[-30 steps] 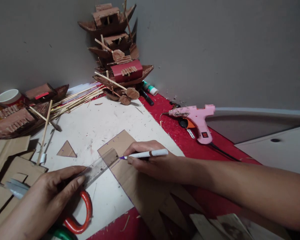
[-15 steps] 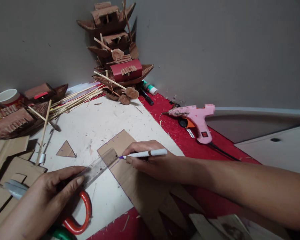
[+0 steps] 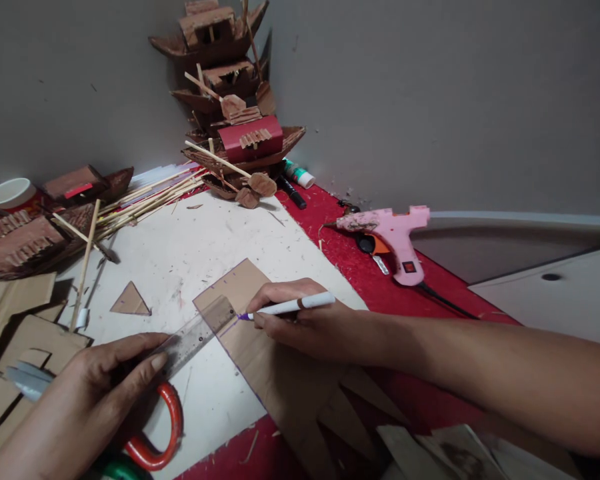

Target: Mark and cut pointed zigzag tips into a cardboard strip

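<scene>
A clear plastic ruler (image 3: 195, 340) lies slanted across the upper left part of a brown cardboard piece (image 3: 260, 353). My left hand (image 3: 115, 377) pinches the ruler's near end between thumb and fingers. In my right hand (image 3: 300, 313) is a white felt-tip pen (image 3: 290, 305), its purple tip touching the cardboard at the ruler's far end. Purple lines run along the cardboard's edges and beside the ruler. Under my left hand lie scissors with red handles (image 3: 173, 427), partly hidden. A small cardboard triangle (image 3: 131, 300) rests on the white sheet (image 3: 165, 250).
Model boats (image 3: 253, 143) are stacked against the wall; others (image 3: 25, 243) stand at the left beside thin wooden sticks (image 3: 150, 200). A pink glue gun (image 3: 405, 240) lies on the red surface at right, near a black marker (image 3: 293, 193). Cardboard scraps (image 3: 20, 300) lie left.
The pen's back end has tipped up slightly while its tip stays by the ruler's end. The whole view has shifted a little; the ruler and my left hand keep their places.
</scene>
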The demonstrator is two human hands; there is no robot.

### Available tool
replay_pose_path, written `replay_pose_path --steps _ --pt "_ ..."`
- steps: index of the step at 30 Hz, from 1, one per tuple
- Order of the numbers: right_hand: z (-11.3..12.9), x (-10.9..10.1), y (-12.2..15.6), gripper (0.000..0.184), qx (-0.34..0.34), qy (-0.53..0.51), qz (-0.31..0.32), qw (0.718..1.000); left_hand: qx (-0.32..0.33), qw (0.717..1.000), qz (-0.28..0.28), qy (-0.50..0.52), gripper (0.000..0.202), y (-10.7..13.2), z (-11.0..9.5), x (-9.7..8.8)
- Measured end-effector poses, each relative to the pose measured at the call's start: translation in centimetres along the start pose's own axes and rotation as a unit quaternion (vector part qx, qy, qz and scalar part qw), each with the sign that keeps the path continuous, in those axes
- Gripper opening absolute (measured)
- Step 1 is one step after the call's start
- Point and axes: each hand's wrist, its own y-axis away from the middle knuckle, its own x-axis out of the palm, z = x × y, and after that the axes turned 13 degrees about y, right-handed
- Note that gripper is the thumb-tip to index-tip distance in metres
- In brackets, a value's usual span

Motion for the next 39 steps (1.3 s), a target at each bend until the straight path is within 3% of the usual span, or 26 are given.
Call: replay_pose_path --steps 10,14,18,23,26,28,31,35,39 --pt "0.5 -0.7 0.1 0.014 0.019 -0.024 0.003 1.0 -0.036 0.999 0.003 -0.009 0.044 0.5 0.3 -0.2" --pt "0.7 -1.2 0.6 0.021 0.02 -0.089 -0.062 0.994 -0.065 0.997 -0.037 0.029 0.041 0.3 -0.4 -0.3" --pt "0.4 -1.8 1.1 0.024 0.006 -0.123 -0.117 0.985 -0.088 0.987 -0.111 0.073 0.049 0.3 -1.4 -0.7" --pt "1.2 -2.7 3.6 0.022 -0.019 0.068 -0.129 0.989 -0.041 0.979 -0.163 0.111 0.049 1.2 -2.4 -1.2" --pt "1.8 -2.6 7.0 0.048 -0.059 0.163 -0.079 0.982 -0.018 0.976 -0.172 0.13 0.049 1.8 -2.8 -1.4" --pt "1.8 -2.1 9.5 0.068 -0.025 0.193 -0.047 0.98 -0.001 0.976 -0.165 0.14 0.047 2.0 -3.0 -1.5" --pt "1.6 -1.1 12.4 0.081 0.003 0.216 -0.011 0.976 0.032 0.978 -0.15 0.144 0.043 2.0 -2.9 -1.7" --pt "1.7 -0.5 13.6 0.08 0.019 0.247 -0.002 0.969 0.031 0.98 -0.139 0.138 0.043 1.6 -2.2 -1.9" --pt "1.8 -1.2 13.0 0.071 0.04 0.271 0.017 0.961 0.018 0.977 -0.101 0.185 0.046 1.2 -1.4 -1.9"
